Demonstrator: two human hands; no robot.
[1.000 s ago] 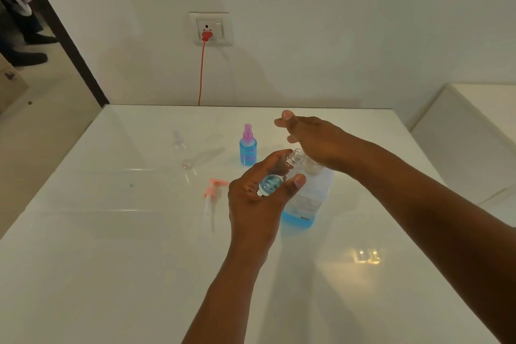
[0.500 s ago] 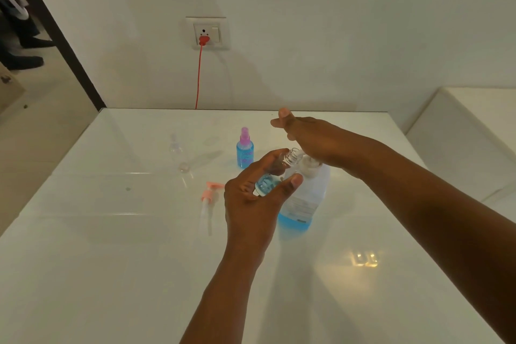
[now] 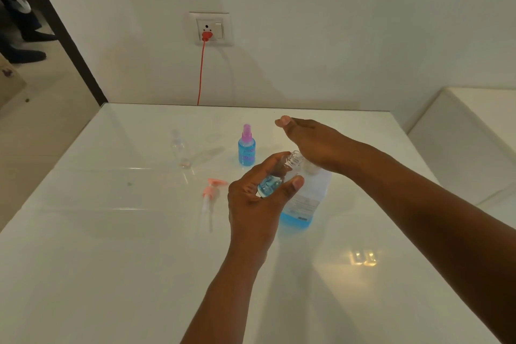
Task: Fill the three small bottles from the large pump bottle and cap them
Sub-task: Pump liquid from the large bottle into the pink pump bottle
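My left hand (image 3: pixel 255 204) grips a small bottle (image 3: pixel 270 185) partly filled with blue liquid. The bottle is tilted, and its uncapped threaded neck (image 3: pixel 293 160) points up and right. My right hand (image 3: pixel 315 142) hovers palm down over the top of the large bottle (image 3: pixel 305 198), fingers stretched to the left. The large bottle stands on the table with blue liquid low inside it. Its pink pump head (image 3: pixel 212 193) lies on the table to the left. A filled small bottle with a pink sprayer (image 3: pixel 246 148) stands behind. A clear empty small bottle (image 3: pixel 178 148) stands further left.
The glossy white table (image 3: pixel 111 260) meets a white wall at the back, where a red cable (image 3: pixel 201 72) hangs from a socket. A white ledge (image 3: pixel 474 131) stands at the right. A doorway (image 3: pixel 22 36) with someone's feet in it is at the far left.
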